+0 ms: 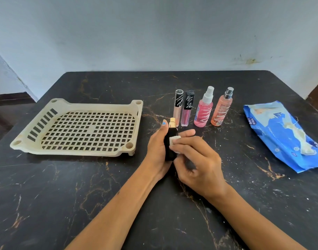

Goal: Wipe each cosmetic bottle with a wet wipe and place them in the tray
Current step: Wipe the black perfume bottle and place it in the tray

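Observation:
My left hand grips a black bottle with a gold top, held upright over the table's middle. My right hand pinches a folded white wet wipe and presses it against the bottle's side. Behind them stand several bottles in a row: a clear lip gloss tube, a pink lip gloss tube, a pink spray bottle and an orange spray bottle. The cream perforated tray lies at the left with nothing in it.
A blue wet wipe pack lies at the right, its flap open with a wipe poking out. The table is black marble and backs onto a pale wall.

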